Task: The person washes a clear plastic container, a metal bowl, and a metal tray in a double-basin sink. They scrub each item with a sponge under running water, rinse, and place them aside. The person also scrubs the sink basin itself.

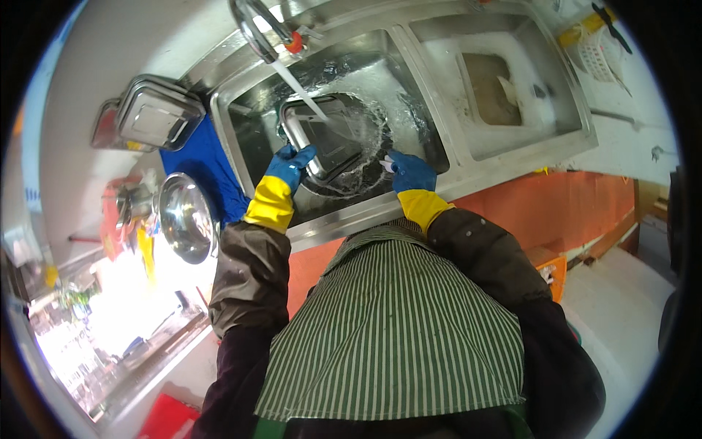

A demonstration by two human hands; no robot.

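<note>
Both my hands wear blue rubber gloves with yellow cuffs. My left hand (292, 165) grips the near left edge of a rectangular stainless steel tray (301, 136), tilted in the left sink basin (241, 164). Water from the faucet (258, 33) runs onto the tray and spreads in the basin. Over the basin's near right part, my right hand (411, 172) pinches a small white item (388, 163) whose kind I cannot tell, apart from the tray.
The right basin (493, 33) holds cloudy water with a submerged rectangular container. Stacked steel trays (159, 112) and a steel bowl (186, 219) stand at the left, by a blue cloth (200, 164). A white plastic basket (596, 57) is at the upper right.
</note>
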